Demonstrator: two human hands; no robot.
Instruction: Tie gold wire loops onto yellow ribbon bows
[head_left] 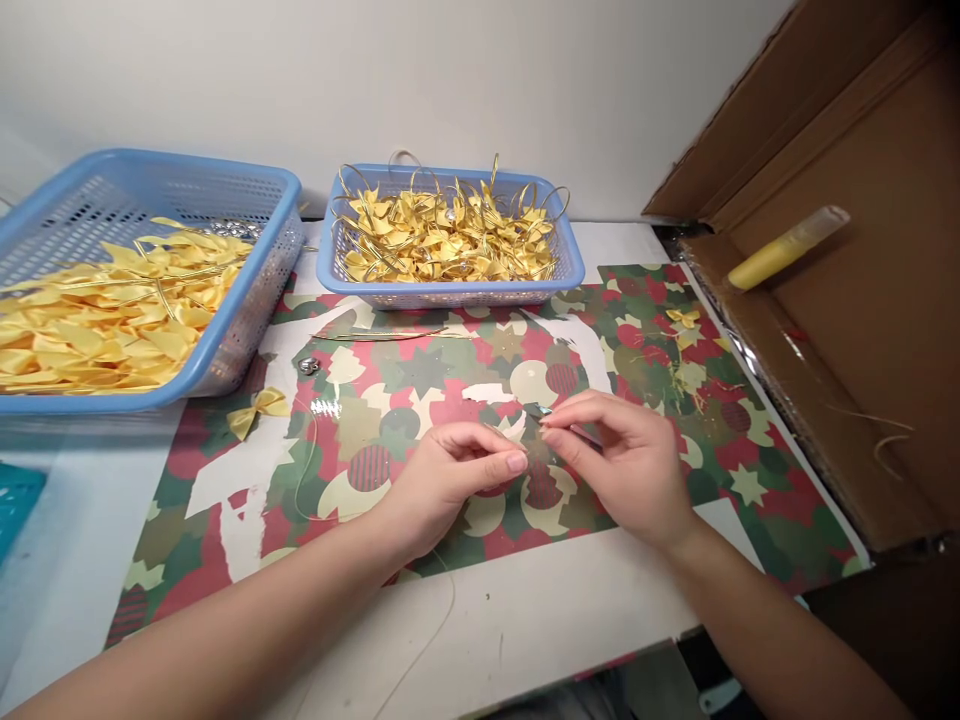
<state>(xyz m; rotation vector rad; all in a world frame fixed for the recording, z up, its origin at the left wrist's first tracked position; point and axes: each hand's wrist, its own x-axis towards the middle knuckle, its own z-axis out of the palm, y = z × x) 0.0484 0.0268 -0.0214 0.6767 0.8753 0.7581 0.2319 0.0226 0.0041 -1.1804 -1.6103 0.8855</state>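
Observation:
My left hand (457, 478) and my right hand (615, 455) meet over the patterned paper sheet (660, 370) at the table's middle. Both pinch at something small between the fingertips. A thin gold cord (307, 470) runs from my left hand in a loop across the sheet. A small dark piece (538, 411) shows just above my right fingertips. What exactly each hand grips is too small to name.
A large blue basket (225, 330) of yellow ribbon bows stands at the left. A smaller blue basket (450, 290) of bows with gold loops stands behind. A loose yellow bow (256, 410), a small silver bell (308, 366) and a cardboard box (847, 330) with a yellow tube (784, 249) lie nearby.

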